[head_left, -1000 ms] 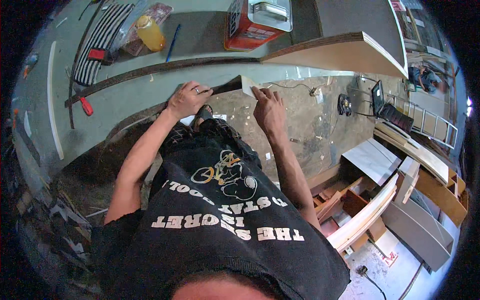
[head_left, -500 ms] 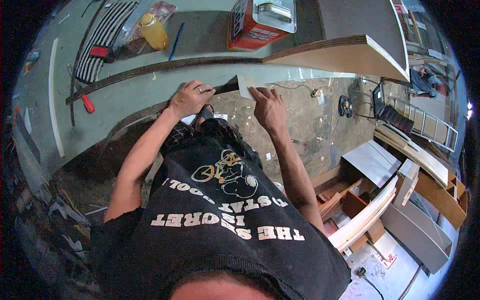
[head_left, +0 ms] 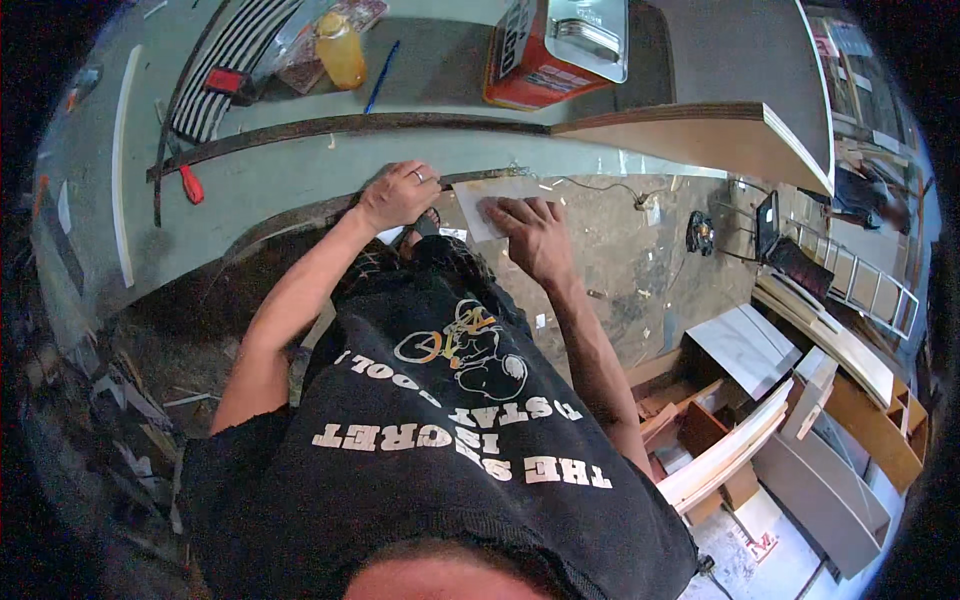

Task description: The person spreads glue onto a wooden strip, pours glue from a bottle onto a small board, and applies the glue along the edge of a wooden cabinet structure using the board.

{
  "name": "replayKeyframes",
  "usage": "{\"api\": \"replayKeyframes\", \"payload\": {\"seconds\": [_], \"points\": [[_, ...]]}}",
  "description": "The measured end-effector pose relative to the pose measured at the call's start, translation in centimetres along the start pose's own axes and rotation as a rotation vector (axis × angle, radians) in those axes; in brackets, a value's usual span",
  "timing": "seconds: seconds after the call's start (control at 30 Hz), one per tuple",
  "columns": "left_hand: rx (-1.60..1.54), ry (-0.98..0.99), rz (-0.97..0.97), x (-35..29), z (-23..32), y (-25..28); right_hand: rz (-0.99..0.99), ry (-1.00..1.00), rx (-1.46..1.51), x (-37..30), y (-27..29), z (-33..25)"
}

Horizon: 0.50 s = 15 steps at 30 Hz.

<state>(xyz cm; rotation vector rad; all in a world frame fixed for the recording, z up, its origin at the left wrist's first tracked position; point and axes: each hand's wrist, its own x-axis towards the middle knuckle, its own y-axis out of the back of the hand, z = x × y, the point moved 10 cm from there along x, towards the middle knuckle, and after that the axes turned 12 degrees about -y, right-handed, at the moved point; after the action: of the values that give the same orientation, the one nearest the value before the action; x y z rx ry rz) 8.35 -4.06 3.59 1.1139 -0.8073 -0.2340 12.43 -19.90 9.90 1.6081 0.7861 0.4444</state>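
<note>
My left hand (head_left: 400, 195) is at the near edge of the green workbench, its fingers closed on a long dark strip (head_left: 296, 216) that curves away to the left. The part of the strip under the fingers is hidden. Just to the right, my right hand (head_left: 532, 235) pinches a thin, pale rectangular scraper (head_left: 468, 207), with the fingers lying along its upper face and the thumb hidden. The flat scraper tilts off the bench edge toward me. Beyond both hands, a second dark strip (head_left: 340, 126) lies along the bench.
On the bench stand a red and silver tin (head_left: 560, 62) and a bottle of amber liquid (head_left: 341, 54), near a blue pen (head_left: 382, 78) and a red-handled tool (head_left: 191, 185). A plywood-edged panel (head_left: 690, 125) rises at right. Wood offcuts and cabinet parts (head_left: 745, 350) crowd the lower right.
My right hand has drawn the scraper left and toward me, and more of its face shows. My left hand stays near the bench edge. The whole view has shifted slightly.
</note>
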Motion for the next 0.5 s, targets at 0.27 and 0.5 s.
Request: {"api": "replayKeyframes", "payload": {"seconds": [0.27, 0.5], "points": [[-0.048, 0.362, -0.124, -2.1, -1.4, 2.3, 0.024, 0.025, 0.045, 0.1, -0.2, 0.1], [-0.069, 0.87, -0.364, -15.7, -2.0, 9.9, 0.007, 0.016, 0.043, 0.5, 0.1, 0.4]]}}
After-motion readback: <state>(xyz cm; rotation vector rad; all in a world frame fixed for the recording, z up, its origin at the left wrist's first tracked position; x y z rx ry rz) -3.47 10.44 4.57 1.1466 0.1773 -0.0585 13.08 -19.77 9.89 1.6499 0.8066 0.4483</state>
